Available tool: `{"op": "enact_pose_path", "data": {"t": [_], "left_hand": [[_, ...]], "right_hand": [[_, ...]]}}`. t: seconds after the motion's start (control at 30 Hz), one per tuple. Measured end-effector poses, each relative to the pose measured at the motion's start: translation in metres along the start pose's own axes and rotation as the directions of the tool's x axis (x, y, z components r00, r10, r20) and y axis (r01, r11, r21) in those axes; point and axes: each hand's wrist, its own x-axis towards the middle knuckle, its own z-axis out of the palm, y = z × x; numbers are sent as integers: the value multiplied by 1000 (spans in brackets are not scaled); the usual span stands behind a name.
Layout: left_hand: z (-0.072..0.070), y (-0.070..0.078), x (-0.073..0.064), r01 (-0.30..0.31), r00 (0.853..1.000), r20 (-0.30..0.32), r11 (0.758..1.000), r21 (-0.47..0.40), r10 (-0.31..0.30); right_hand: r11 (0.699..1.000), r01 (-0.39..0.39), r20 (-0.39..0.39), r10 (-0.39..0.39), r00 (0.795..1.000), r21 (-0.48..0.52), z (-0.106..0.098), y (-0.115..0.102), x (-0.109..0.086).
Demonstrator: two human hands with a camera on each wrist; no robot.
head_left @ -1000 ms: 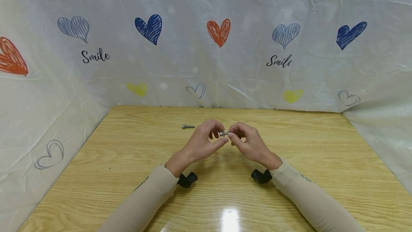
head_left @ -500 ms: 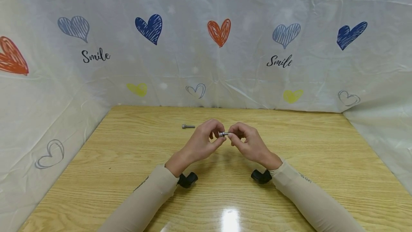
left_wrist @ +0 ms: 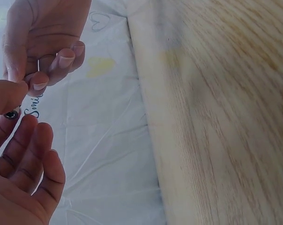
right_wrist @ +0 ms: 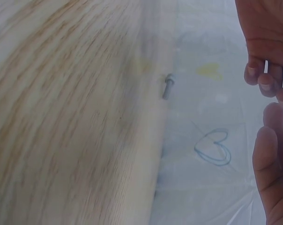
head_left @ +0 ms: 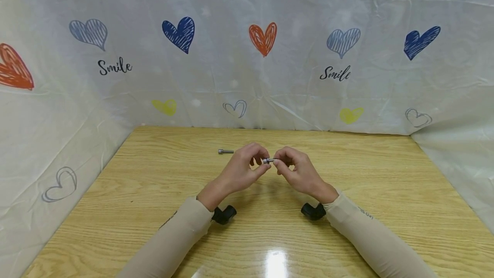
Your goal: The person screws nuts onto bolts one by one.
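Note:
A small silver socket-head bolt is held level above the table between both hands. A wider ring beside its head looks like a nut, though it is too small to tell surely. The left hand pinches the head end with thumb and forefinger. In the left wrist view the dark hex socket of the head shows between those fingertips. From the other side, the right hand pinches the threaded end, hiding its tip. A second bolt lies on the table beyond the left hand, and also shows in the right wrist view.
The wood-grain table extends around both hands. Behind it hangs a white cloth printed with hearts and "Smile". A black wrist mount sits under the left wrist, and another black mount under the right.
The left thumb has moved up from below the bolt to meet its head end. The right hand stays put, and the loose bolt has not moved.

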Motion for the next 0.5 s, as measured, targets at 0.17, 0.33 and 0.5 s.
{"op": "enact_pose_path", "data": {"t": [0.17,0.33,0.5], "left_hand": [[0,-1,0,10,1000,-14,1000,12,-10],[1,-1,-1,-3,1000,-27,1000,22,3],[2,-3,-1,1,1000,-26,1000,27,0]], "right_hand": [[1000,-10,-7,10,1000,-7,0,0,0],[1000,-21,0,21,1000,-14,-1,1,0],[999,-45,11,45,999,-25,-2,2,0]]}}
